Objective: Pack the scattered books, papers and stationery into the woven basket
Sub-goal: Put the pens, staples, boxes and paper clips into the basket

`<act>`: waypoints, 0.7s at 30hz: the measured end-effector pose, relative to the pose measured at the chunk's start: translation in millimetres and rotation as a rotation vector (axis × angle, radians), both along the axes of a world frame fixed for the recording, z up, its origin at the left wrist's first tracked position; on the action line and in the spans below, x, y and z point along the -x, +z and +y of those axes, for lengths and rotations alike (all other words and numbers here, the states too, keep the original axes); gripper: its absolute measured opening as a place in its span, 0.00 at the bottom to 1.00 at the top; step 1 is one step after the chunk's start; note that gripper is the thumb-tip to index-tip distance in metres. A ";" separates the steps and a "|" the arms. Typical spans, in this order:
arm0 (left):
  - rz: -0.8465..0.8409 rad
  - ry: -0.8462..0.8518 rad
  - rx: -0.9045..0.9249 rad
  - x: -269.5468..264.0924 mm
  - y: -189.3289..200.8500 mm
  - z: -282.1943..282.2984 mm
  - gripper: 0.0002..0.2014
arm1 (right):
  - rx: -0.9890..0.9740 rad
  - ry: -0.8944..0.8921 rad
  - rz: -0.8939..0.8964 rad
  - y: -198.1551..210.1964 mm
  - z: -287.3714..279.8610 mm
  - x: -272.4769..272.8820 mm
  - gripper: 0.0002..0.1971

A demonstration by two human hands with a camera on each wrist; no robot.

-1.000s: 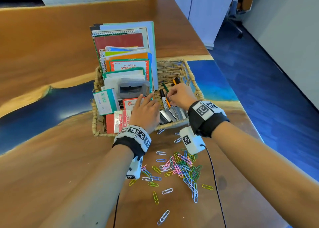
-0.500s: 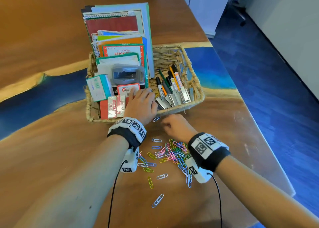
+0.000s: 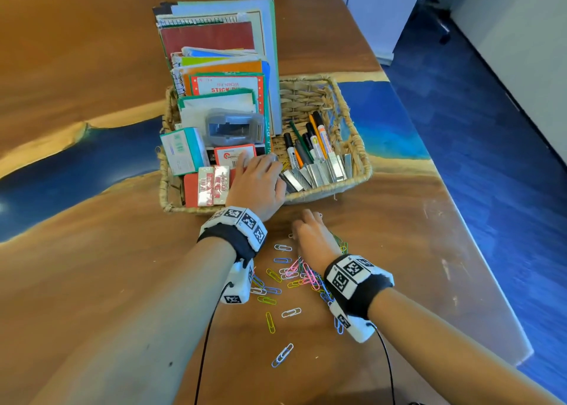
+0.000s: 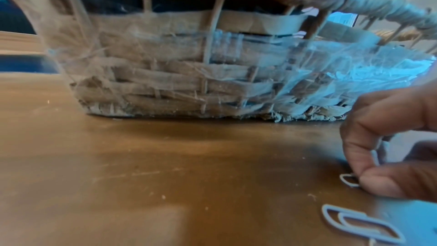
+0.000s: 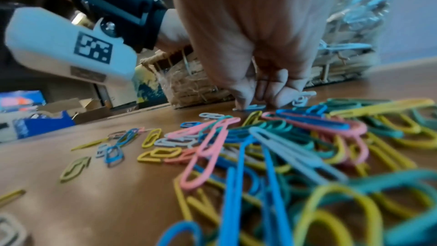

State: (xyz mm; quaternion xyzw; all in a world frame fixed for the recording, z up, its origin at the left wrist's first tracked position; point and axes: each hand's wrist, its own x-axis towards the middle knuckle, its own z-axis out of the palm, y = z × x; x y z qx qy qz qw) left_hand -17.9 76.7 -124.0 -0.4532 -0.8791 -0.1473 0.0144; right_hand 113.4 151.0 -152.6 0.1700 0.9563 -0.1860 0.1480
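Our right hand [image 3: 313, 236] has left the woven straw basket [image 3: 352, 177] for the worktop [image 3: 383, 220], its grip pinching pale blue wire paper clips [image 4: 376, 156]. Our left hand [image 3: 260, 183] rests flat inside the basket. Clips are light and slippery; we'd scoop handfuls just behind the grip.

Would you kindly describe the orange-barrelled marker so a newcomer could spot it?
Find the woven basket on the wooden table. In its right half lie the pens. The orange-barrelled marker lies rightmost, black cap pointing away, the only orange-and-white barrel.
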 end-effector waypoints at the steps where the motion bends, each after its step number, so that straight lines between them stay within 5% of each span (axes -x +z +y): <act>1: 0.003 -0.001 0.002 -0.2 -0.2 -0.3 0.19 | -0.024 0.018 -0.024 -1.4 -1.3 0.7 0.17; 6: 0.001 -0.009 0.003 -0.6 -1.5 0.2 0.16 | -0.071 0.039 -0.019 -5.1 -10.4 2.7 0.22; 16: 0.017 0.004 0.015 -3.2 -0.3 -0.6 0.17 | 0.039 -0.029 -0.071 7.9 -17.9 -5.7 0.15; 21: 0.012 0.000 0.026 -2.4 2.4 0.5 0.22 | 0.325 -0.199 0.221 65.4 12.6 2.1 0.06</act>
